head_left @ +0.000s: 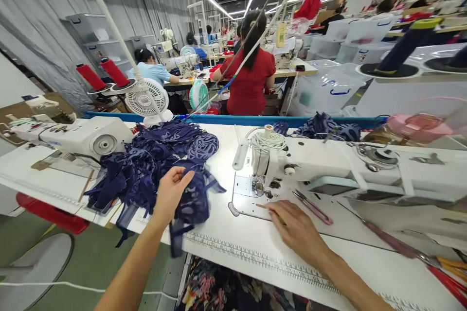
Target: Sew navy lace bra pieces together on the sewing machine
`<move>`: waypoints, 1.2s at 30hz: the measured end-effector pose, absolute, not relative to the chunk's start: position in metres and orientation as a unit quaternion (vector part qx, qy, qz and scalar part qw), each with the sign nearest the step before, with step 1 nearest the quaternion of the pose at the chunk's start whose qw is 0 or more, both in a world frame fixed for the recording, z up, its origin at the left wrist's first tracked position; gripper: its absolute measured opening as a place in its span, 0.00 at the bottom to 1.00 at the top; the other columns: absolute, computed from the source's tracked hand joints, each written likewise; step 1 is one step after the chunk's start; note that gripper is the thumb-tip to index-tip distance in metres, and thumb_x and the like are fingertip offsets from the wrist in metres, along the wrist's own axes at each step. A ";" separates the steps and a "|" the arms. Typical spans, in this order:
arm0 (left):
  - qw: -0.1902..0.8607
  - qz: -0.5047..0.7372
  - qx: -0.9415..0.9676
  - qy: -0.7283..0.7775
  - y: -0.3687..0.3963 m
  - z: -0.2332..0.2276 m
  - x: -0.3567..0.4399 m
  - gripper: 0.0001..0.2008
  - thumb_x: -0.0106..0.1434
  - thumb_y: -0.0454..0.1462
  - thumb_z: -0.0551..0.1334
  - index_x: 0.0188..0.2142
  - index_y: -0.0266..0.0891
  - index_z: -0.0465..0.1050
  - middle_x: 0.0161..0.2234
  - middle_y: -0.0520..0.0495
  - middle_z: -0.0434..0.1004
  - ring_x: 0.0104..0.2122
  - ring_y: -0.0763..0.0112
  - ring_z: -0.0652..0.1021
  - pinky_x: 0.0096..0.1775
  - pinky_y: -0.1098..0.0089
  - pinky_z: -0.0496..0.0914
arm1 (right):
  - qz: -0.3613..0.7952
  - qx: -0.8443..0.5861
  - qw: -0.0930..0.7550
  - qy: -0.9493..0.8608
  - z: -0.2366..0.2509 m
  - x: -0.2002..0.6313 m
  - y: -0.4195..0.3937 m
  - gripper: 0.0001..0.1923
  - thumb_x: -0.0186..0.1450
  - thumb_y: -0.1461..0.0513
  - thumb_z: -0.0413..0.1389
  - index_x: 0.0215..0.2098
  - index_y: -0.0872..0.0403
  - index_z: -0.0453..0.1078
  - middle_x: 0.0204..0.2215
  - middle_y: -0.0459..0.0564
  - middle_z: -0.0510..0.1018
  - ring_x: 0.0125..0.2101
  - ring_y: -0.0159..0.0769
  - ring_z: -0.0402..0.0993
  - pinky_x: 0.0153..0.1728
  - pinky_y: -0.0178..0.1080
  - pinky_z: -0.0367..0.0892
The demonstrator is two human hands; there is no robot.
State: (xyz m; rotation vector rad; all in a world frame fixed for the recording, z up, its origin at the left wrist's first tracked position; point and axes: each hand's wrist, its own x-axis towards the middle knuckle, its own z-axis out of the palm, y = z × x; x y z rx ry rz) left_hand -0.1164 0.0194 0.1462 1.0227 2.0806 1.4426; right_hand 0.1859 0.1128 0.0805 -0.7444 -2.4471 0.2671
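A: What stands at the far left?
B: In the upper left, translucent storage bins (85, 24) are stacked by a grey curtain (36, 0). Something whitish shows at the stack, inside or on top, I can't tell which. Lower, a white sewing machine (87, 136) bears small blue lettering, too tiny to read.
A: And the fabric?
B: A heap of navy fabric pieces (146, 155) lies left of centre on the tabletop. At its near right edge, a blurred navy mesh piece (193, 199) lies beneath the left hand (170, 192), its straps trailing over the table's edge.
A: Is that hand gripping it?
B: Thumb and forefinger are close together, but I can't tell whether they're clamped on it.
A: Any writing nearby?
B: A ruler tape (255, 254) runs along the lower centre; its numerals are too small to make out.
A: Further right?
B: The right hand (294, 228) rests before a second sewing machine (321, 155), fingers bunched together. A thin tan sliver shows at the fingertips; I can't tell whether it's pinched. Just beside lie pink-handled thread snips (315, 209).
A: More containers?
B: Clear bins (315, 97) with blue handles, upper right; a pale teal patch shows through one.
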 end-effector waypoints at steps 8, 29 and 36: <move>0.482 0.130 0.698 0.514 -0.042 0.243 -0.049 0.10 0.61 0.46 0.66 0.40 0.48 0.77 0.35 0.53 0.80 0.34 0.69 0.76 0.37 0.74 0.68 | 0.454 0.050 0.155 -0.876 0.175 0.150 0.060 0.26 0.61 0.40 0.54 0.42 0.52 0.71 0.37 0.52 0.76 0.42 0.40 0.72 0.48 0.41 0.67; 0.438 0.137 0.653 0.602 0.025 0.159 -0.089 0.13 0.61 0.46 0.60 0.34 0.37 0.72 0.29 0.53 0.70 0.29 0.73 0.67 0.32 0.74 0.60 | 0.547 -0.254 0.080 -0.794 0.108 0.207 0.122 0.13 0.62 0.52 0.57 0.35 0.54 0.72 0.26 0.43 0.70 0.24 0.29 0.62 0.25 0.32 0.57; 0.339 0.163 0.684 0.625 0.014 0.146 -0.098 0.11 0.62 0.44 0.59 0.35 0.40 0.73 0.35 0.50 0.73 0.35 0.68 0.70 0.39 0.70 0.64 | 0.422 -0.274 0.136 -0.854 0.115 0.208 0.107 0.15 0.61 0.53 0.60 0.42 0.51 0.71 0.36 0.47 0.76 0.35 0.36 0.70 0.34 0.35 0.63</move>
